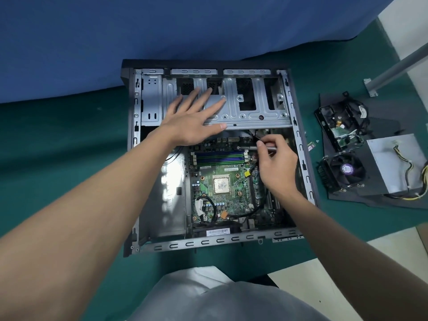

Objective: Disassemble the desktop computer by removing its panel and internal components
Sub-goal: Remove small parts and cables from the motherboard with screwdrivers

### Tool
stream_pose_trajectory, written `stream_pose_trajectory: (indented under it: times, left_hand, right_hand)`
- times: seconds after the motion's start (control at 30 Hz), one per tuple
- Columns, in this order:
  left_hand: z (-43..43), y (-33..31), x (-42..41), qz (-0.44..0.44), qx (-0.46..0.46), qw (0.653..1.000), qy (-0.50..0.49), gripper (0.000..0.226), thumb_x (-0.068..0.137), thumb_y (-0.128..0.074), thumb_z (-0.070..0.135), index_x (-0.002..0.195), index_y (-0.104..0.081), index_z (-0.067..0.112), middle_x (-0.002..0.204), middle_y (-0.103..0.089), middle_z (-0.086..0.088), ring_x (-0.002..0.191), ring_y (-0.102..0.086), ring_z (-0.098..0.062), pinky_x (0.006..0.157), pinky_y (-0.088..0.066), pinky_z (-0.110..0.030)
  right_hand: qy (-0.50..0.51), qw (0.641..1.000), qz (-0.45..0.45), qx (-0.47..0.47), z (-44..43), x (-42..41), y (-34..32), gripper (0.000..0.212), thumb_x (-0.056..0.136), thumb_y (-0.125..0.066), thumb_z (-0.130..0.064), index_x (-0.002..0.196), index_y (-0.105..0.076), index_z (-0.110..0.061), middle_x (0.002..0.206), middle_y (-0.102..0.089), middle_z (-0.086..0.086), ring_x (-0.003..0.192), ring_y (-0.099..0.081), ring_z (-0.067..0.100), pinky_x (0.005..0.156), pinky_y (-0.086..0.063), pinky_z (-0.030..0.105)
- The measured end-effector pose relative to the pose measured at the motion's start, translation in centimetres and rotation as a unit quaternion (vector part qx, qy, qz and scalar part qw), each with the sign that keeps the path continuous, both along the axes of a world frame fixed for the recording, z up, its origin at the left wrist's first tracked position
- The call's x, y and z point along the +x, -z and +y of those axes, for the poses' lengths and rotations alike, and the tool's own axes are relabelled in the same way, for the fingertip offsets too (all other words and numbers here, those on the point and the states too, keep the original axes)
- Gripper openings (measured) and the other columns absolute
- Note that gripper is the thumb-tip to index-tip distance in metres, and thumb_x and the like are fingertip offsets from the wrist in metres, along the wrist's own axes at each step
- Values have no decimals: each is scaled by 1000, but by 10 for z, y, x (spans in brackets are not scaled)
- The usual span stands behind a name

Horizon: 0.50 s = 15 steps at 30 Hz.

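The open case [303, 165] lies flat on the table [69, 140]. The left hand [192, 119] presses flat, fingers straight, on the metal cage [254, 107], and the right hand [276, 165] pinches a screwdriver [252, 148] aimed at a screw on the board [229, 201]. The board looks thin, stiff and easy to break, so lift it by its edges.

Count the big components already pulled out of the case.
3, all right of the case: drive assembly at the far end, cooler fan nearer, grey power supply right of the fan. A small card lies beside the case too; others may be out of view.
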<state>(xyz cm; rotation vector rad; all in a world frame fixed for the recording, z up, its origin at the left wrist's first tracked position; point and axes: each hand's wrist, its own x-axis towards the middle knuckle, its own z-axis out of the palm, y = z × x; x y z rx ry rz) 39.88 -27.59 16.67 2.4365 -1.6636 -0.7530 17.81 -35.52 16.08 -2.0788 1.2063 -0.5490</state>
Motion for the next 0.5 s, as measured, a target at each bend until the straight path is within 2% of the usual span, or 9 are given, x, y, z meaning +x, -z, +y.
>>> stream_pose_trajectory:
  times: [0.03,0.1,0.17,0.2,0.3,0.33,0.4,0.47,0.5]
  left_hand:
    - [2,0,-3,-15,-30,999,-13,65,91,-24,73,149,-4,50,161,8,12,147,13,-10,116,9,-40]
    - [9,-4,-18,-38,-160,985,-58,54,98,-39,53,147,-34,33,157,-27,3,145,-21,-17,115,-11,-39]
    - [14,-10,-44,-35,-308,946,-97,35,97,-50,26,128,-59,12,125,-61,-6,115,-52,-20,98,-33,-32]
    - [14,-12,-59,-18,-348,930,-115,28,95,-53,17,119,-64,7,109,-66,-7,99,-56,-16,89,-36,-28]
    - [9,-22,-101,197,-307,898,-246,21,98,-52,19,109,-67,10,84,-68,3,69,-56,-3,64,-48,-21]
    - [5,-26,-112,307,-268,857,-314,21,99,-52,23,108,-67,12,82,-69,3,66,-60,-5,61,-52,-25]
    - [-3,-32,-128,509,-214,724,-414,27,99,-51,28,113,-63,9,89,-73,-5,74,-69,-12,67,-57,-25]
    - [-12,-37,-139,634,-207,597,-446,30,99,-51,28,115,-59,4,95,-74,-11,86,-72,-21,71,-57,-23]
    - [-15,-39,-143,670,-205,556,-448,29,99,-51,27,113,-59,3,94,-74,-13,90,-72,-24,74,-57,-25]
  right_hand:
    - [25,999,-22,27,1,-2,-6,12,94,-58,-22,102,-62,-14,91,-62,-12,81,-56,0,72,-39,15]
    - [59,995,-60,61,2,-7,-16,7,93,-59,-23,97,-62,-20,87,-60,-18,77,-54,-9,64,-37,8]
    - [81,990,-83,83,2,-11,-27,5,91,-60,-27,95,-62,-24,87,-61,-15,70,-53,-8,61,-39,12]
    - [86,987,-94,98,1,-14,-31,5,91,-60,-28,95,-62,-25,87,-61,-14,66,-53,-5,60,-41,16]
    - [104,971,-149,155,-3,-22,-44,7,91,-61,-24,97,-63,-22,86,-61,-10,58,-52,6,54,-43,21]
    - [114,965,-166,166,-4,-26,-47,7,91,-62,-22,97,-64,-22,85,-61,-9,58,-53,7,54,-44,20]
    - [127,958,-189,174,-9,-34,-53,6,91,-62,-21,96,-65,-22,86,-61,-9,60,-57,-1,55,-44,11]
    - [128,956,-198,173,-13,-43,-55,6,91,-62,-20,96,-65,-22,85,-61,-8,60,-57,-5,55,-43,7]
    - [128,955,-205,174,-16,-48,-55,6,90,-63,-20,96,-65,-21,83,-61,-8,60,-57,-3,56,-44,10]
